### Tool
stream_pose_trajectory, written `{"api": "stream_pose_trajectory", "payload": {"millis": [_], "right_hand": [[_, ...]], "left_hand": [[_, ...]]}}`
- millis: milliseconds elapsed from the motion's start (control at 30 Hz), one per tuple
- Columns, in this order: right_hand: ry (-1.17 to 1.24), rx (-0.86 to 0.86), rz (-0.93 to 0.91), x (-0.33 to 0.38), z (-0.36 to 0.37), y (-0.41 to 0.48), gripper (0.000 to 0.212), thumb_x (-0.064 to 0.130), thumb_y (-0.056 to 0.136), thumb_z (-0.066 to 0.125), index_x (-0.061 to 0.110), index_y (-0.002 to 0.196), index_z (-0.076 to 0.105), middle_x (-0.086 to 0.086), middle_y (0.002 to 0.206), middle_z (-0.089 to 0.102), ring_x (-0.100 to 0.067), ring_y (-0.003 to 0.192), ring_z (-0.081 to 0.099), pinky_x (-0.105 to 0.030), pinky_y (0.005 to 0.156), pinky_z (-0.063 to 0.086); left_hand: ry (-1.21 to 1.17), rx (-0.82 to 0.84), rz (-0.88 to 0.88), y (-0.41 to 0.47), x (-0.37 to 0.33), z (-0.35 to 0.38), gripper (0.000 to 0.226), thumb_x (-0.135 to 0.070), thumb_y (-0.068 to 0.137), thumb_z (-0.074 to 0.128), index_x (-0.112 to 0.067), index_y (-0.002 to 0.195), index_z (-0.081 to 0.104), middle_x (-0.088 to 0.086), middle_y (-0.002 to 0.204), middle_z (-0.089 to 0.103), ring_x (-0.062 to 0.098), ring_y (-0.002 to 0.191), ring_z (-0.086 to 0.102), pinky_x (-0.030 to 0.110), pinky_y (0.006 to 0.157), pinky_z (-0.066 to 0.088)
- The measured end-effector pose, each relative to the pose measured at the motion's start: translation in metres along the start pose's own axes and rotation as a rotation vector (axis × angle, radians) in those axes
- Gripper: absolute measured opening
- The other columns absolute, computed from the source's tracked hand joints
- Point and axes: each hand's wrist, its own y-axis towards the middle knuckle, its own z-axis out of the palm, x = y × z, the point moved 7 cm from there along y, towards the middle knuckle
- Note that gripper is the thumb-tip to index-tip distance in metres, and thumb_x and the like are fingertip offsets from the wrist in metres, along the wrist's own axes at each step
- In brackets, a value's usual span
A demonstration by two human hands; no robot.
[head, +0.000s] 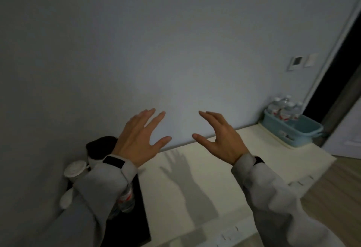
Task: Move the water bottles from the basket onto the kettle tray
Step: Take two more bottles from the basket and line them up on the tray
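A light blue basket (304, 129) stands at the far right end of the white counter, with several clear water bottles (284, 108) upright in its far corner. At the left end lies the black kettle tray (134, 225), largely hidden by my left sleeve. A bottle with a red label (127, 197) stands on it, next to a dark kettle (97, 147). My left hand (140, 139) and my right hand (216, 137) are raised above the counter's middle, fingers spread, holding nothing, far from the basket.
White lidded cups (75, 170) stand against the wall by the tray. The white counter (195, 168) runs along a plain wall. A dark doorway (340, 74) and wall switches (297, 62) are at the right. Wooden floor (336, 197) lies to the lower right.
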Motion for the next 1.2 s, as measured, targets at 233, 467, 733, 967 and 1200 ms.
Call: {"api": "stream_pose_trajectory", "payload": {"millis": [233,467,733,967,1200], "right_hand": [[-0.1,-0.114,0.066,-0.126,-0.132,-0.023,0.078,0.076,0.082,0.05,0.041,0.148,0.027,0.006,0.154,0.036,-0.02,0.138,0.042,-0.046,0.106,0.047],[-0.158,-0.153,0.113,-0.234,-0.228,-0.038,0.078,0.076,0.081,0.052,0.042,0.147,0.028,0.005,0.152,0.038,-0.02,0.137,0.044,-0.047,0.106,0.046],[-0.253,-0.16,0.181,-0.367,-0.298,-0.026,0.077,0.068,0.083,0.057,0.037,0.148,0.032,0.004,0.151,0.039,-0.021,0.133,0.048,-0.042,0.104,0.048],[-0.333,-0.105,0.214,-0.492,-0.333,0.022,0.078,0.071,0.083,0.053,0.038,0.149,0.028,0.003,0.152,0.038,-0.021,0.135,0.047,-0.041,0.105,0.048],[-0.299,-0.066,0.246,-0.607,-0.338,0.07,0.078,0.075,0.082,0.049,0.041,0.149,0.026,0.004,0.153,0.038,-0.021,0.133,0.048,-0.043,0.104,0.049]], "left_hand": [[0.022,-0.043,0.096,0.077,-0.14,0.037,0.08,-0.078,0.082,0.029,-0.039,0.151,0.021,0.0,0.161,0.022,0.02,0.148,0.02,0.044,0.121,0.02],[-0.004,-0.052,0.144,0.14,-0.261,0.093,0.078,-0.076,0.083,0.031,-0.037,0.15,0.025,0.001,0.159,0.028,0.022,0.146,0.026,0.044,0.119,0.025],[-0.093,-0.057,0.212,0.247,-0.352,0.189,0.075,-0.071,0.085,0.041,-0.037,0.149,0.027,0.001,0.158,0.031,0.021,0.144,0.028,0.041,0.118,0.027],[-0.205,-0.052,0.187,0.357,-0.405,0.283,0.075,-0.071,0.084,0.039,-0.036,0.149,0.029,0.001,0.157,0.033,0.023,0.143,0.031,0.041,0.117,0.029],[-0.165,-0.083,0.185,0.44,-0.437,0.343,0.071,-0.065,0.085,0.049,-0.033,0.147,0.035,0.004,0.151,0.042,0.025,0.139,0.039,0.045,0.112,0.037]]}}
